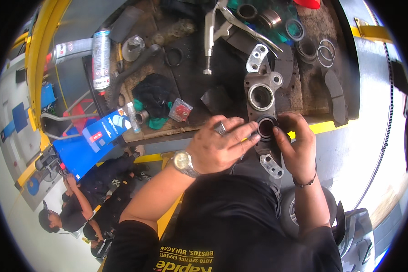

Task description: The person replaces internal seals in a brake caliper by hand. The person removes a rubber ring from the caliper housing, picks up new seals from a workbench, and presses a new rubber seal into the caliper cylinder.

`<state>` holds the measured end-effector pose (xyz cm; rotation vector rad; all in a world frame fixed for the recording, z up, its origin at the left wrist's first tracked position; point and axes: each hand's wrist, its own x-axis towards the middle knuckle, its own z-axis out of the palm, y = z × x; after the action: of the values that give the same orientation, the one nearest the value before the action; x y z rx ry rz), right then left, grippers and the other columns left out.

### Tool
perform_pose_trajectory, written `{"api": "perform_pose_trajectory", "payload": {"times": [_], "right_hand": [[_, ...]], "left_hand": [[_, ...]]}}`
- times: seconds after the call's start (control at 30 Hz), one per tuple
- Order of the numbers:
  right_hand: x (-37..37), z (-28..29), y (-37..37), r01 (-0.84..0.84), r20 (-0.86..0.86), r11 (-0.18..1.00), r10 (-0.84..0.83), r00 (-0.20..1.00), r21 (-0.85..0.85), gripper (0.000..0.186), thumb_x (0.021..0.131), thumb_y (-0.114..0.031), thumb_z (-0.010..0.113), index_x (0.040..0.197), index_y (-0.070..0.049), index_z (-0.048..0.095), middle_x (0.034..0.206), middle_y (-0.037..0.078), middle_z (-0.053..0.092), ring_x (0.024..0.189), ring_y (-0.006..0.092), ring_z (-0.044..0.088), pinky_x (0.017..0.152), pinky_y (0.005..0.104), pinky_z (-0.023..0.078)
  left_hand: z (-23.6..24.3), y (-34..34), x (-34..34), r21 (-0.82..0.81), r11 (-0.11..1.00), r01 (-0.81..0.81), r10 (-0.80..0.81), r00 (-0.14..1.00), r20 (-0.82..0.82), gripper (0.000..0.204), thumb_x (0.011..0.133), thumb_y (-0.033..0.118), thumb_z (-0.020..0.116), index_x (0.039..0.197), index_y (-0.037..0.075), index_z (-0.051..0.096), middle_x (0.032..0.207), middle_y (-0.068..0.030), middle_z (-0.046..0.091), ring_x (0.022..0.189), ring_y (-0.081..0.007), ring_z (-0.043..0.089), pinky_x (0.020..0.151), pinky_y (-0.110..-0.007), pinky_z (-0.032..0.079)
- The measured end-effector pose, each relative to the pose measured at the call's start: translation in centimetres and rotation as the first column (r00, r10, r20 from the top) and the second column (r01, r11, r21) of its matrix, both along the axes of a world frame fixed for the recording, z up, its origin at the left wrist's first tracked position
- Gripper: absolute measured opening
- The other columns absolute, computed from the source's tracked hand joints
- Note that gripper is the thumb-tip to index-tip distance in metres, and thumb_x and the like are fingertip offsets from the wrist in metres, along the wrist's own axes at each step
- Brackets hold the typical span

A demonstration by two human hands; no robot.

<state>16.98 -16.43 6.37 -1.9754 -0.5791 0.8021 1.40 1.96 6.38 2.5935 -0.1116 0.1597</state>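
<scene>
A two-bore metal brake caliper (pixel 259 111) lies lengthwise at the bench's near edge, in front of my body. Its far bore shows a pale metal rim. Inside the nearer bore sits a dark rubber ring (pixel 261 130). My left hand (pixel 224 143), wearing a watch and a ring, reaches over with outstretched fingers, their tips touching the left of that nearer rim. On the other side, my right hand (pixel 299 143) grips the caliper, its thumb at the bore's rim and its forefinger bent round the side. The other right fingertips are partly hidden.
Locking pliers (pixel 209 38) lie beyond the caliper. Brake pads (pixel 334 97), thin metal rings (pixel 326 52) and pistons (pixel 269 19) are at the far right. Leftward are a black cloth (pixel 153 96), a small packet (pixel 180 110) and a spray can (pixel 101 59). Other people (pixel 70 213) work at lower left.
</scene>
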Motion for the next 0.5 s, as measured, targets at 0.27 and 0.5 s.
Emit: {"api": "perform_pose_trajectory", "payload": {"times": [0.27, 0.5], "right_hand": [[-0.4, -0.1, -1.0, 0.16, -0.406, 0.986, -0.165, 0.899, -0.046, 0.024, 0.095, -0.006, 0.072, 0.116, 0.002, 0.066, 0.105, 0.008, 0.074, 0.096, 0.0133, 0.068, 0.088, 0.0286, 0.054], [-0.5, -0.2, -0.3, 0.262, -0.417, 0.948, -0.315, 0.852, -0.182, 0.017, 0.096, -0.009, 0.069, 0.108, 0.003, 0.069, 0.092, 0.004, 0.073, 0.082, 0.0094, 0.065, 0.073, 0.0259, 0.053]], "left_hand": [[-0.5, -4.3, -0.6, -0.162, 0.963, -0.217, 0.213, 0.976, -0.043, 0.054, 0.075, 0.008, 0.077, 0.128, 0.016, 0.071, 0.143, -0.0133, 0.058, 0.13, -0.0349, 0.057, 0.104, -0.046, 0.049], [-1.1, -4.7, -1.0, -0.157, 0.952, -0.261, 0.258, 0.965, -0.044, 0.058, 0.076, 0.012, 0.077, 0.132, 0.02, 0.068, 0.147, -0.0103, 0.054, 0.13, -0.0346, 0.054, 0.104, -0.049, 0.046]]}}
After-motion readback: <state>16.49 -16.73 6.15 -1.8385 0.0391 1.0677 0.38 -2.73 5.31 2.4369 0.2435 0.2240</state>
